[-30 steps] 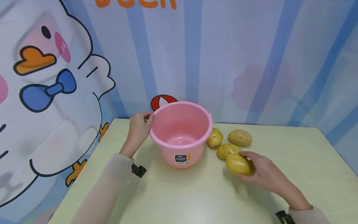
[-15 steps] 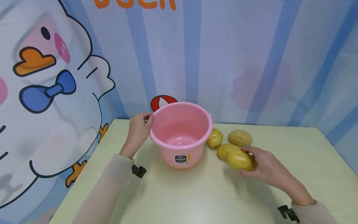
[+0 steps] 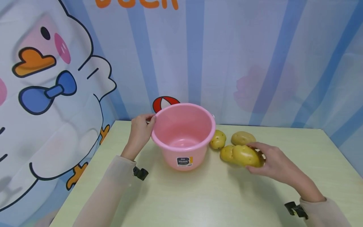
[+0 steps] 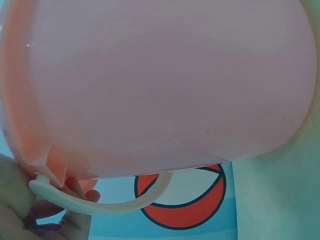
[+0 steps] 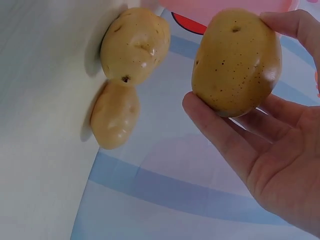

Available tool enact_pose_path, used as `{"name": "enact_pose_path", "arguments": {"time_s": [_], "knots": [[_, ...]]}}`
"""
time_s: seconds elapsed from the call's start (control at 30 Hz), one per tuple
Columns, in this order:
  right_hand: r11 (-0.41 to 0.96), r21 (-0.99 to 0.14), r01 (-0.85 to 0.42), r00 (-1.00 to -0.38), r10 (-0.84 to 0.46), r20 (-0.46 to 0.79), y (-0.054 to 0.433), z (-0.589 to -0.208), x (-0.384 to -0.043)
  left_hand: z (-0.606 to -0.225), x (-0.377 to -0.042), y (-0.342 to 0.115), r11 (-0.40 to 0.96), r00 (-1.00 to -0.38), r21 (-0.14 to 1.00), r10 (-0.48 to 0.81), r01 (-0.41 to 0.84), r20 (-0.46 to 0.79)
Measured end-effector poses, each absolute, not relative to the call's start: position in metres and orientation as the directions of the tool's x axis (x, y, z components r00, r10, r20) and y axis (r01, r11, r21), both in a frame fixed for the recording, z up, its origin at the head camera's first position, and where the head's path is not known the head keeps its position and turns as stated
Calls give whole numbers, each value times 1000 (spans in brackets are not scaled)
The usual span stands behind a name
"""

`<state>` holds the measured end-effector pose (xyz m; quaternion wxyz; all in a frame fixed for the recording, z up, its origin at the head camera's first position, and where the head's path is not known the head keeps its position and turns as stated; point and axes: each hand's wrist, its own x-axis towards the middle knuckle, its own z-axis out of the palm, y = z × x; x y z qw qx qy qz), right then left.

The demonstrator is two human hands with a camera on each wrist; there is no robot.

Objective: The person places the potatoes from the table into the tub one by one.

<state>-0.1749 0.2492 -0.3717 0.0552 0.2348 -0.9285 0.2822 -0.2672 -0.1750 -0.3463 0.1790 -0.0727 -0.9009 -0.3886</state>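
A pink bucket (image 3: 184,157) stands upright on the table, its inside showing no contents. At its left rim, my left hand (image 3: 141,130) grips the edge with the thumb over it; in the left wrist view the fingers (image 4: 75,220) lie beside the pale handle (image 4: 110,206). My right hand (image 3: 273,164) holds a yellow potato (image 3: 246,156) between thumb and fingers. In the right wrist view this potato (image 5: 237,62) is off the table. Behind it lie three more potatoes: one beside the bucket (image 3: 218,139), one partly hidden (image 3: 227,154), and a paler one (image 3: 243,138) farther back.
The light-green table (image 3: 181,198) ends at a blue striped backdrop (image 3: 221,63) with a printed duck (image 3: 71,110) at the left. A red-and-white ball print (image 3: 165,102) shows behind the bucket. Dark camera mounts sit on both wrists.
My right hand has moved to the right and a little up in the head view, carrying the potato. The left hand, the bucket and the other potatoes have stayed in place.
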Motion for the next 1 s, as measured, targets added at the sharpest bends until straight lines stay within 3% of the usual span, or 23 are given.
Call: {"name": "enact_pose_path", "arguments": {"time_s": [1.0], "knots": [[728,-463,-506,-862,-447,239,253,-330,-195,-348,-267,-175,684,-922,674,-5,279,387]]}}
